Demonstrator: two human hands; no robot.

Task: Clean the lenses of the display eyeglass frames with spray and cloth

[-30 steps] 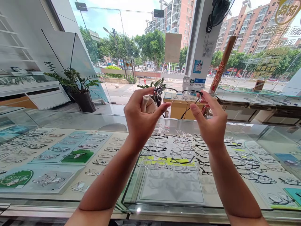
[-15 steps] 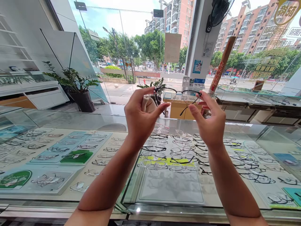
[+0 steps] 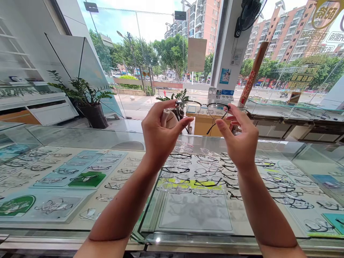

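While held up level over the desk [image 3: 88, 138], pinched at both ends: dark-rimmed glasses [image 3: 203, 107], well clear of the glass top and in front of the window. At the left hand [image 3: 158, 138], fingers [image 3: 163, 105] narrowly closed on the left end of the rim, forefinger on top, thumb pressing from below, the rest curled loosely behind. At the right hand [image 3: 242, 138], fingers [image 3: 237, 110] likewise narrowly closed on the right end near the hinge, thumb pointing inward under the rim. Between the two hands, one temple arm hanging down at a slant. Palms turned toward each other, wrists bent back, forearms rising from the lower edge and leaning inward. Under the glass beneath the forearms, rows of display frames [image 3: 193, 172]. Just behind the left hand's fingertips, a small potted plant [image 3: 180, 97].
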